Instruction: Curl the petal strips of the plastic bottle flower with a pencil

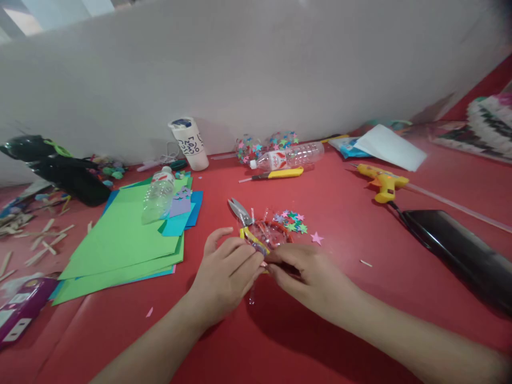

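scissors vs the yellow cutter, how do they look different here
The scissors have two blades; the cutter has one slim blade.
The scissors sit close to the left hand, handles partly hidden; the cutter lies farther back, before a clear bottle.
The scissors point away and leftward; the cutter lies nearly sideways, tip left.
Both have yellow handles.

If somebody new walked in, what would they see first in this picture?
Probably the bright green paper sheets, lying on the left part of the red table. The yellow glue gun on the right also stands out. In the middle, the left hand and right hand are close together, with colourful little stars scattered just beyond the right one.
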`<state>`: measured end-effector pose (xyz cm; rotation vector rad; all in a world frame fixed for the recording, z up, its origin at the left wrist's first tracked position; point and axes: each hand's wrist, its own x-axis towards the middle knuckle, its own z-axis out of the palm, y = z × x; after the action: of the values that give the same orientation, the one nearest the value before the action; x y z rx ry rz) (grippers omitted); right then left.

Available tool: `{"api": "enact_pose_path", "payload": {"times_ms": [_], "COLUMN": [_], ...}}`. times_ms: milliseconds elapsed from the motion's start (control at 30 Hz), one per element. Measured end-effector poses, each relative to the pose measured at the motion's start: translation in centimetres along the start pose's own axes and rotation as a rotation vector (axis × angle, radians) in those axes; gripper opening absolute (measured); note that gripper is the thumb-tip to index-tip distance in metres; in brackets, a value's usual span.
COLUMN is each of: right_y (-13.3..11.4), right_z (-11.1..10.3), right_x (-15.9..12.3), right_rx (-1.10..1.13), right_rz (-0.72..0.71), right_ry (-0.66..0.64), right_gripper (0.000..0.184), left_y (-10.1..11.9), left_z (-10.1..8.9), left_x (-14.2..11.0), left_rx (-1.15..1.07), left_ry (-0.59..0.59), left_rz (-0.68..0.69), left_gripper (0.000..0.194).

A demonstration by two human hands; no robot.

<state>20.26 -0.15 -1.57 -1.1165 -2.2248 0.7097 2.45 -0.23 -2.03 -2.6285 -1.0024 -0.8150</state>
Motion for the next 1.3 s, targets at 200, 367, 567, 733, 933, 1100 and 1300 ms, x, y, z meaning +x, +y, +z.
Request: {"api": "enact_pose_path", "payload": {"times_ms": [200, 367, 567, 733, 933, 1100, 1300], "right_y": [0.34, 0.4, 0.41, 0.37, 0.33, 0.2, 0.33], "right_z": [0.34, 0.5, 0.33, 0.2, 0.41, 0.27, 0.27], "right_x": [-0.29, -0.42, -0.38, -0.33, -0.37, -0.14, -0.41], "right_rx": [-0.182, -0.172, -0.167, -0.124, -0.048, -0.104, -0.265], "right_rz": [-0.039, -0.051, -0.063, -0.032, -0.013, -0.001, -0.081], "right_ry": [0.002, 0.032, 0.045, 0.04, 0.072, 0.061, 0.042], "right_gripper": [0.02, 0.017, 0.012, 0.013, 0.013, 0.011, 0.01], "left_y": [-0.14, -0.14, -0.11, -0.06, 0.11, 0.03, -0.13], "left_z": [0.37, 0.47, 0.46, 0.41, 0.55, 0.67, 0.69], "left_x": [-0.14, -0.16, -0.11, -0.31, -0.64, -0.7, -0.79], "left_rx": [0.009, 0.004, -0.007, -0.01, 0.012, 0.036, 0.044], "left_ry": [-0.031, -0.065, -0.054, 0.008, -0.019, -0.041, -0.049], "left_rz": [-0.001, -0.012, -0.005, 0.013, 0.031, 0.036, 0.081], "left_gripper": [0.006, 0.005, 0.005, 0.008, 0.012, 0.013, 0.015]}}
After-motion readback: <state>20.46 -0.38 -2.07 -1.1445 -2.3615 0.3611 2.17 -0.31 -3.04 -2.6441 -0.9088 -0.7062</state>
